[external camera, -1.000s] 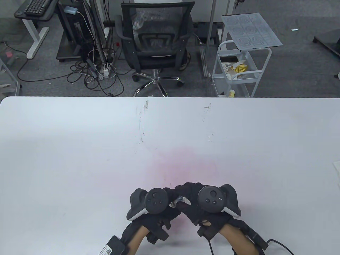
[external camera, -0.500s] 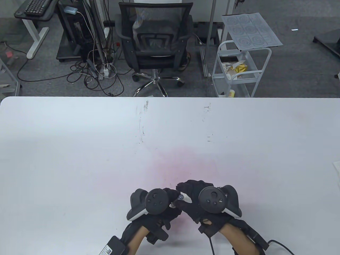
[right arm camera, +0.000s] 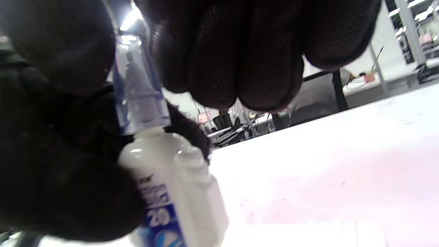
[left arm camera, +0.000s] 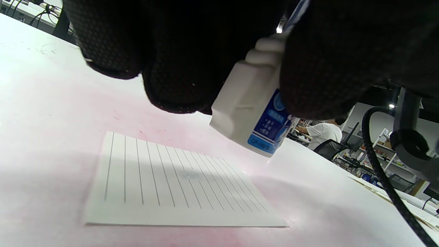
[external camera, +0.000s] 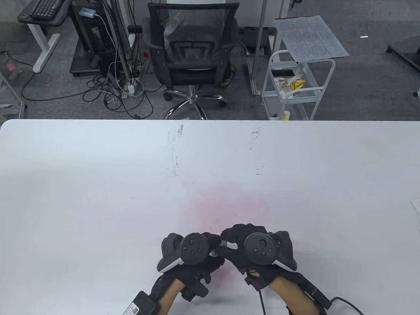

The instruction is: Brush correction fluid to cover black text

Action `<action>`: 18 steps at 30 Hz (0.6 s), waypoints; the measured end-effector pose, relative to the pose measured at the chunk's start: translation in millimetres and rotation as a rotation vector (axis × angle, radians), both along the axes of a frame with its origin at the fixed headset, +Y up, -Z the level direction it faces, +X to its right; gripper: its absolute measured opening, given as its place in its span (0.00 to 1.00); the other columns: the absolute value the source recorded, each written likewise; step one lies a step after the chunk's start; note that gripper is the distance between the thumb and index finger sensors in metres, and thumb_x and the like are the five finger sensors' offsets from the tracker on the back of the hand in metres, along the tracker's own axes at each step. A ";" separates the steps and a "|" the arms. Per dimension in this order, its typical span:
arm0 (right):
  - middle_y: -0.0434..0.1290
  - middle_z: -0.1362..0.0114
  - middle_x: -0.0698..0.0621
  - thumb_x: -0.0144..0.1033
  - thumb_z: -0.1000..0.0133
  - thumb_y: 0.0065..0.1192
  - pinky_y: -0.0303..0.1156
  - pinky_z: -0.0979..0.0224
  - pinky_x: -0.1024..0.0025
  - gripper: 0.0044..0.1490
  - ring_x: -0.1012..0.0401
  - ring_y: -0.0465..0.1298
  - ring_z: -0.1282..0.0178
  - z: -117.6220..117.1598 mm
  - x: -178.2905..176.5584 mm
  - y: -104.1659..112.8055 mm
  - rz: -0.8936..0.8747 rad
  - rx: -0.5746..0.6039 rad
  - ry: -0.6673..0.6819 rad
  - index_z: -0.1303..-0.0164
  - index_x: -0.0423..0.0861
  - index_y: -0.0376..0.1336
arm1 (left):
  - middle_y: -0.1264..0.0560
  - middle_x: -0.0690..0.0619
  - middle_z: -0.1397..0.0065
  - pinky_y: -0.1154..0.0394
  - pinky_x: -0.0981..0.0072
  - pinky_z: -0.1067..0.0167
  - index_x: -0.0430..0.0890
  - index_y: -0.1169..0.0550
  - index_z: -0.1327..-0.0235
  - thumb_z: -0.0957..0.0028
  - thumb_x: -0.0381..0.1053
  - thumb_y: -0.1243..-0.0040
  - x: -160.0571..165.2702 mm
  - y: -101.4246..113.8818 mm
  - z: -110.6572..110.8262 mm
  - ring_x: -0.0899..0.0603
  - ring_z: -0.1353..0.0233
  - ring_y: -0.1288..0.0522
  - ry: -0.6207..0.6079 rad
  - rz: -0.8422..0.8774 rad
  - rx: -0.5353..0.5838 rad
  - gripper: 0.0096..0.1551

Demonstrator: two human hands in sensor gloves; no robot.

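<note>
A white correction fluid bottle with a blue label is held tilted above the table, low at the front centre. My left hand grips its body. My right hand pinches its translucent blue cap, which sits on the bottle; only the cap's tip shows in the table view. A lined sheet of paper lies flat under the hands, with a small pale blot on it. No black text is visible. The hands hide the sheet in the table view.
The white table has a pink stain just beyond the hands. A paper edge lies at the right rim. An office chair and a white cart stand beyond the far edge.
My right hand has shifted slightly left and turned a little around the cap. My left hand and the bottle have stayed in place.
</note>
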State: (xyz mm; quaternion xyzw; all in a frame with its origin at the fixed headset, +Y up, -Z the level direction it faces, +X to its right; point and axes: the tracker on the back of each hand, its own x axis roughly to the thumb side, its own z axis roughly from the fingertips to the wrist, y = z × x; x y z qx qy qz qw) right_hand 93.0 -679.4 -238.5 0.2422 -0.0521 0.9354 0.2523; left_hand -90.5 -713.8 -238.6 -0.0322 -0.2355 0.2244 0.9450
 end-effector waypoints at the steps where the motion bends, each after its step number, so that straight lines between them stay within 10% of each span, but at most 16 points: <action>1: 0.74 0.38 0.49 0.59 0.57 0.71 0.69 0.35 0.42 0.40 0.46 0.79 0.42 -0.6 0.0 -0.8 -0.005 -0.022 0.021 0.40 0.48 0.68 | 0.15 0.46 0.45 0.21 0.48 0.42 0.48 0.19 0.47 0.66 0.59 0.22 -0.4 0.1 0.0 0.44 0.50 0.14 0.001 0.001 0.001 0.34; 18: 0.78 0.46 0.50 0.57 0.58 0.71 0.72 0.39 0.45 0.33 0.49 0.83 0.50 2.6 -2.5 -13.9 -0.076 0.022 -0.070 0.49 0.48 0.72 | 0.15 0.46 0.46 0.21 0.48 0.42 0.48 0.18 0.47 0.66 0.59 0.22 -2.5 -0.5 -0.2 0.44 0.50 0.14 0.022 0.000 0.011 0.34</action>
